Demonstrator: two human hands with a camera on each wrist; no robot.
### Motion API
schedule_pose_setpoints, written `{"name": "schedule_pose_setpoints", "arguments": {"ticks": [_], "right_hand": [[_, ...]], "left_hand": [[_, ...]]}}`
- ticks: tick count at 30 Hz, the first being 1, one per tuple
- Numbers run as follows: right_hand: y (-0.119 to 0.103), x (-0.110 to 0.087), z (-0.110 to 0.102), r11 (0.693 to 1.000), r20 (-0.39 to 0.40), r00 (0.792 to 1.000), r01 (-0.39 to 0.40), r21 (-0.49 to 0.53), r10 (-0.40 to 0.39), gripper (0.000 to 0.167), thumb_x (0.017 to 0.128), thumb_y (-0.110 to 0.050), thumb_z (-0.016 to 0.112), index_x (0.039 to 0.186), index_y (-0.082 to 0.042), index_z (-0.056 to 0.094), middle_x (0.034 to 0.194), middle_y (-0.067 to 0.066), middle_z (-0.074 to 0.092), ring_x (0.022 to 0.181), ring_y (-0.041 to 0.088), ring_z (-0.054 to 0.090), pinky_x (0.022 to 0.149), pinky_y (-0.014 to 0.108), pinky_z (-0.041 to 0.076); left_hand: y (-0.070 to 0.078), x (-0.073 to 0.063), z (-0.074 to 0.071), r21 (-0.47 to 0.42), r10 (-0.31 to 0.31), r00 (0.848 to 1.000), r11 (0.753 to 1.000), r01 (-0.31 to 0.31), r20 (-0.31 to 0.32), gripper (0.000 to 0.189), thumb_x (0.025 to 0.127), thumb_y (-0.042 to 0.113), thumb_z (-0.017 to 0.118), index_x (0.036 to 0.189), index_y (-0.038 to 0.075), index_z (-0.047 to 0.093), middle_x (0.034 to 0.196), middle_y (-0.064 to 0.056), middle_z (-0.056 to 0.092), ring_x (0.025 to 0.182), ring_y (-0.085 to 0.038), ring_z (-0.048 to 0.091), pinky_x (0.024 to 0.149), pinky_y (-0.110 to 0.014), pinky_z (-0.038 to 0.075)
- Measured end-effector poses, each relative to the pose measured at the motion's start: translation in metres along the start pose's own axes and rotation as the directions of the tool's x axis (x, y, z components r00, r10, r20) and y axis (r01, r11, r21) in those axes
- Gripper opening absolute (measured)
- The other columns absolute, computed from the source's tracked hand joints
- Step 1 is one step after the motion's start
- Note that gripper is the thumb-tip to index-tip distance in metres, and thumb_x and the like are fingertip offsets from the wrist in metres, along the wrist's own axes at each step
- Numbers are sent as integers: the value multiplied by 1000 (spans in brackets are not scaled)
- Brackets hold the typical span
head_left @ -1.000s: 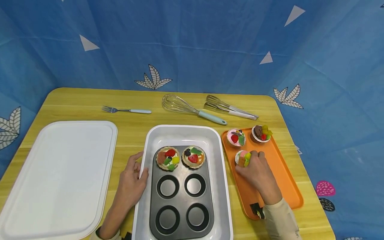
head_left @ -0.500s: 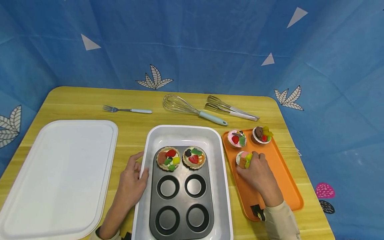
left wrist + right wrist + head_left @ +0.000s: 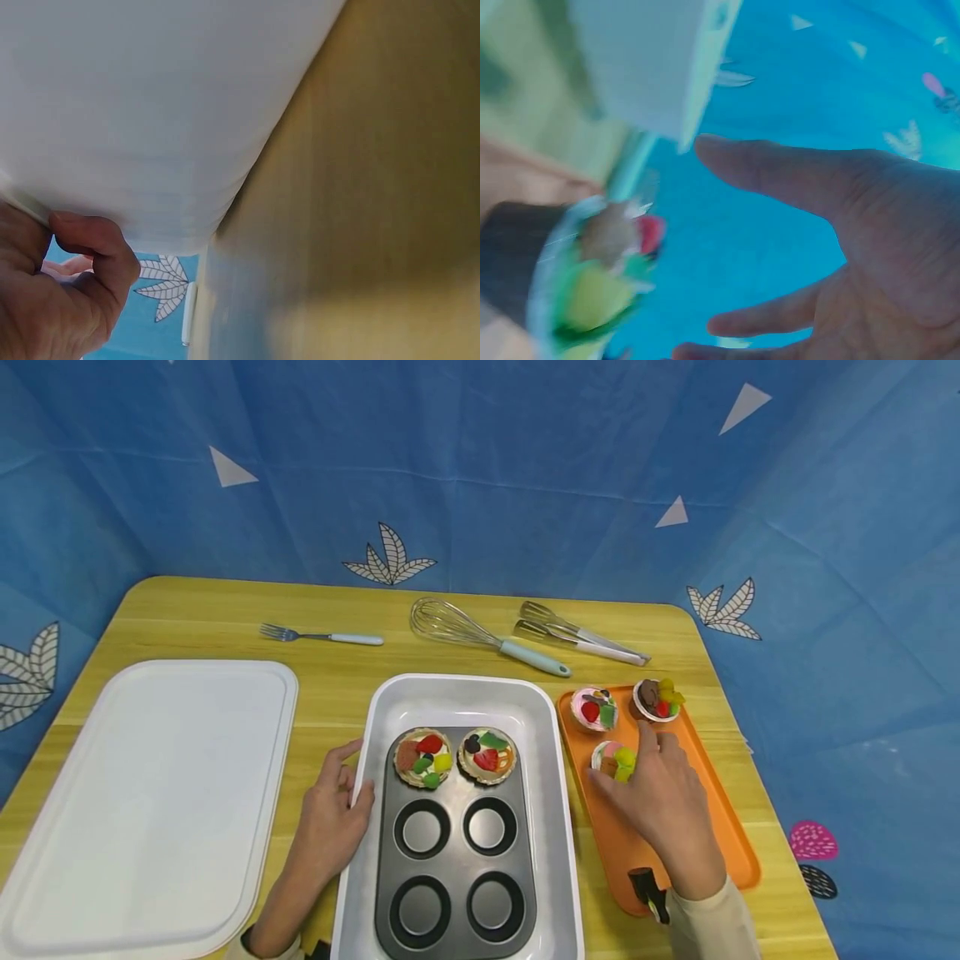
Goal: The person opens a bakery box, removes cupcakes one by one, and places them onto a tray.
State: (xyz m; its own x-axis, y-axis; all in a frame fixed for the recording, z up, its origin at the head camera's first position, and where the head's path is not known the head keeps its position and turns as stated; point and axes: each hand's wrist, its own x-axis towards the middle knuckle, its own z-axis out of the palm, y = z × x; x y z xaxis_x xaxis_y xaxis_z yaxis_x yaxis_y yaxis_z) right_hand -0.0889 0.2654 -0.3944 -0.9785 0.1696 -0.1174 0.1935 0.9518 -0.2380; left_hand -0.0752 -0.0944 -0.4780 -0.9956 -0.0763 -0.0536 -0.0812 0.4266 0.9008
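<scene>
My right hand (image 3: 667,797) is over the orange tray (image 3: 705,814), its fingers spread and holding nothing. Just beside its thumb stands a cupcake (image 3: 613,762) with pink, brown and yellow toppings. In the right wrist view a blurred cupcake (image 3: 592,277) in a dark cup is apart from the fingers. My left hand (image 3: 333,818) grips the left rim of a deep white tray (image 3: 558,827), thumb inside; the left wrist view shows fingers (image 3: 97,244) curled at its edge. Inside that tray lies a dark muffin tin (image 3: 456,860) with two fruit tarts, one left (image 3: 423,758) and one right (image 3: 487,756).
On the orange tray's far end are a pink cupcake (image 3: 594,709) and a chocolate cupcake (image 3: 656,700). A flat white board (image 3: 150,802) lies at left. Along the back are a fork (image 3: 322,636), a whisk (image 3: 491,637) and tongs (image 3: 581,633).
My right hand has let go of the cupcake with pink and yellow toppings, opened its fingers and moved slightly right and up. My left hand stays on the white tray's rim.
</scene>
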Motion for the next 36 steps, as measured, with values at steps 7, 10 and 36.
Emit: {"name": "schedule_pose_setpoints", "arguments": {"ticks": [7, 10, 36], "right_hand": [[-29, -3, -16, 992, -67, 991, 117, 41, -114, 93, 80, -44, 81, 145, 8, 40, 136, 33, 46, 110, 48, 53, 88, 61, 46], [-40, -2, -15, 984, -71, 984, 168, 52, -164, 92, 78, -44, 83, 144, 6, 43, 131, 29, 50, 107, 44, 55, 85, 59, 48], [-119, 10, 33, 938, 146, 928, 346, 0, -342, 98, 72, -61, 82, 144, -3, 48, 135, 22, 50, 113, 40, 52, 95, 54, 47]], "left_hand": [[1, 0, 1, -15, 23, 1000, 1000, -23, -4, 51, 94, -2, 60, 142, 10, 46, 79, -11, 62, 50, -14, 60, 48, -28, 49], [2, -1, 1, -12, 29, 1000, 1000, -29, 0, 51, 94, -2, 60, 141, 10, 47, 78, -10, 61, 47, -10, 55, 47, -27, 47], [3, -1, -1, -5, 24, 1000, 1000, -24, -5, 50, 94, -2, 59, 141, 11, 47, 76, -9, 58, 46, -9, 54, 46, -27, 47]]}}
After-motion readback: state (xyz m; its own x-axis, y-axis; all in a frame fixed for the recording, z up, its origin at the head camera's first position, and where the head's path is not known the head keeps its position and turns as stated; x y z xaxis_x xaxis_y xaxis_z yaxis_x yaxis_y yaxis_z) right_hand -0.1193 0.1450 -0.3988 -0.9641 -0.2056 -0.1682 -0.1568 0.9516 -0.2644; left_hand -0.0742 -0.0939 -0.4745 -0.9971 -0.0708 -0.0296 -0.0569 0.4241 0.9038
